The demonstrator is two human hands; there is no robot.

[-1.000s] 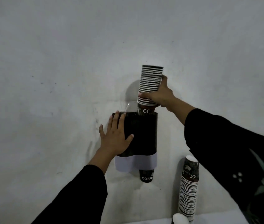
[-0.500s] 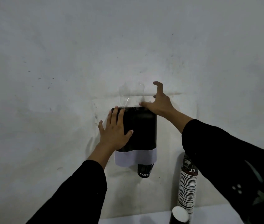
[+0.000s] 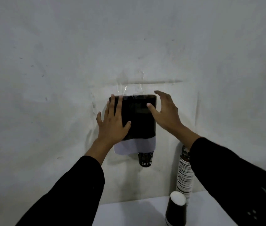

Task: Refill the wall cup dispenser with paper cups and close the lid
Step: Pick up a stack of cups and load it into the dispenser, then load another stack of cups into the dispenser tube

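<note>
The dispenser [image 3: 138, 118] is a dark upright sleeve on the wall [image 3: 47, 79] at frame centre, with a pale band at its base and a coffee cup [image 3: 145, 159] poking out at 6 o'clock. Its clear lid [image 3: 133, 86] stands raised at 12 o'clock. The left hand [image 3: 112, 123] lies flat, fingers spread, against the dispenser's 9 o'clock side. The right hand [image 3: 165, 111] is spread open at 3 o'clock, grasping nothing; whether it touches the dispenser is unclear. Bare wall surrounds it; a cup stack [image 3: 184, 173] stands at 5 o'clock.

Bare wall [image 3: 63, 79] left of the dispenser [image 3: 138, 118]; cup stack [image 3: 184, 173] crowds its lower right.
</note>
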